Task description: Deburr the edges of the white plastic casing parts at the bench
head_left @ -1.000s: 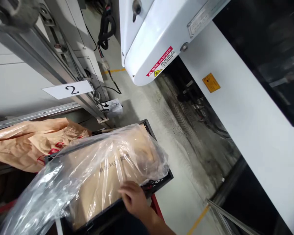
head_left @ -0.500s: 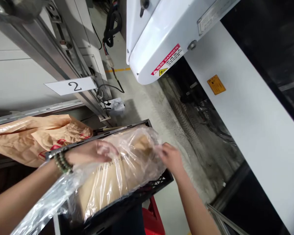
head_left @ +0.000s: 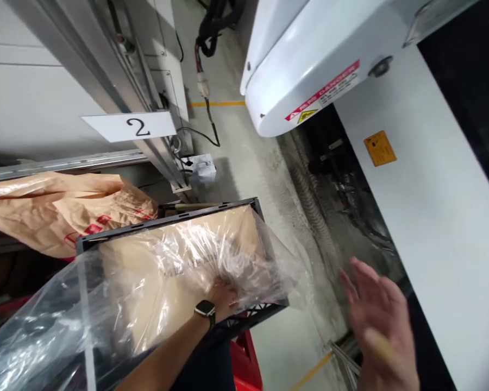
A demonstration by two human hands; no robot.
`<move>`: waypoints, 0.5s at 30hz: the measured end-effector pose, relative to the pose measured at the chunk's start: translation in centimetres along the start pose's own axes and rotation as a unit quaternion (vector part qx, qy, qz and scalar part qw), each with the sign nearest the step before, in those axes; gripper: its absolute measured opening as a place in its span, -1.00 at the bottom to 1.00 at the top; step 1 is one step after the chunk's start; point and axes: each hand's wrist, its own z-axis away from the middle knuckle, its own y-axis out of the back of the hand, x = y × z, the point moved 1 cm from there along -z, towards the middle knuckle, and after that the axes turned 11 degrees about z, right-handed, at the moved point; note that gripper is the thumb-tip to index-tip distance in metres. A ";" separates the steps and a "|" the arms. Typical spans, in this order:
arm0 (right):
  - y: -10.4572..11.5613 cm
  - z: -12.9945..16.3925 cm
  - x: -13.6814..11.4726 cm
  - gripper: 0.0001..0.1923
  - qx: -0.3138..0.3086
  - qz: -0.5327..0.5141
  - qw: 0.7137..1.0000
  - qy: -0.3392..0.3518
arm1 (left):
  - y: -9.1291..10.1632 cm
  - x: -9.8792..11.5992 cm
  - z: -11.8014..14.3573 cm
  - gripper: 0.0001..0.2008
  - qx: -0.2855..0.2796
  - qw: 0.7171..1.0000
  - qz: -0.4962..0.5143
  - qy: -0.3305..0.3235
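My left hand, with a watch at its wrist, is closed on bunched clear plastic film. Folds in the film run together just above its fingers. Beneath the film lies a brown cardboard or paper surface with a line of dark print. It sits in a black plastic crate with latticed sides. Loose film spills over the crate's left end and right end. To the right, away from the crate, my right hand is raised with fingers apart. A blurred yellowish patch crosses its lower part; I cannot tell what that is.
A crumpled brown paper sack with red print lies left of the crate. A number 2 sign hangs on a metal frame. The white machine arm overhangs from the upper right. A red stool-like piece stands below the crate.
My left hand has moved right onto the middle of the film, which is now drawn together there. My right hand has let go of the film and moved right. The view has shifted.
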 end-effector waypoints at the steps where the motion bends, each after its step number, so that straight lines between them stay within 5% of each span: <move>1: -0.8 0.3 0.2 0.09 -0.062 0.051 0.997 -0.008 | -0.3 0.1 -0.1 -0.77 0.012 1.000 0.004 0.014; 3: -3.9 0.1 0.9 0.52 -0.162 0.164 0.973 -0.013 | -1.0 0.6 0.0 -0.78 0.039 0.999 0.022 0.030; 4: -6.1 -0.4 1.2 0.53 -0.166 0.210 0.963 0.001 | -1.4 1.0 0.3 -0.77 0.052 0.997 0.037 0.033; 6: -11.3 -1.4 2.0 0.16 -0.111 0.264 0.955 0.074 | -2.3 1.7 1.6 -0.72 0.078 0.993 0.081 0.034; 8: -17.1 -2.0 3.2 -0.37 -0.126 0.295 0.933 0.163 | -3.2 2.3 4.8 -0.62 0.108 0.983 0.147 0.038; 12: -27.3 -0.9 6.5 -0.50 -0.266 0.289 0.885 0.251 | -3.5 1.6 17.2 -0.66 0.193 0.924 0.309 0.114; 15: -32.3 0.6 9.1 -0.72 -0.329 0.289 0.857 0.272 | -1.0 -0.7 26.8 -0.44 0.353 0.820 0.364 0.266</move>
